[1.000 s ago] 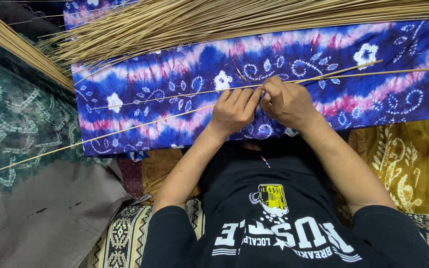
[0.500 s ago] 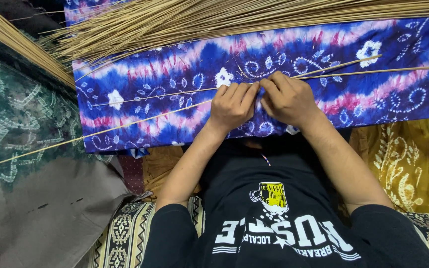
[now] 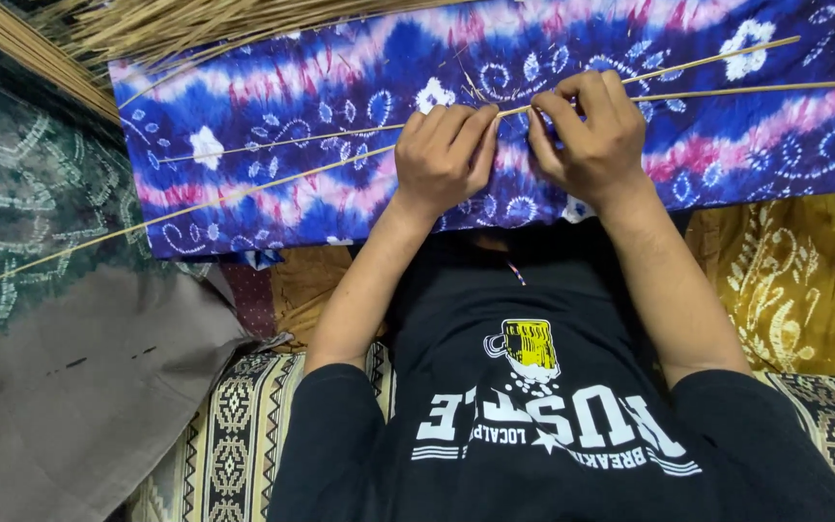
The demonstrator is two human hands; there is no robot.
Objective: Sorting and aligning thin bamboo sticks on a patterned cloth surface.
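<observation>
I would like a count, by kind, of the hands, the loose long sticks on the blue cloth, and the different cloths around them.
Hands: 2, the left hand and the right hand, both pinching sticks.
Loose thin sticks on the blue tie-dye cloth: 3.
Stick bundle: 1.
Cloths: 5 (blue tie-dye, green, grey, yellow, black-and-white woven).
Total: 11.

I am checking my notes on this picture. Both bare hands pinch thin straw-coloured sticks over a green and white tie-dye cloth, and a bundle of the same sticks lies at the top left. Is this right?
Not quite: the tie-dye cloth is blue, pink and white, not green, as the head view shows. The left hand and the right hand do pinch the thin straw-coloured sticks, and the bundle of sticks lies top left.
</observation>
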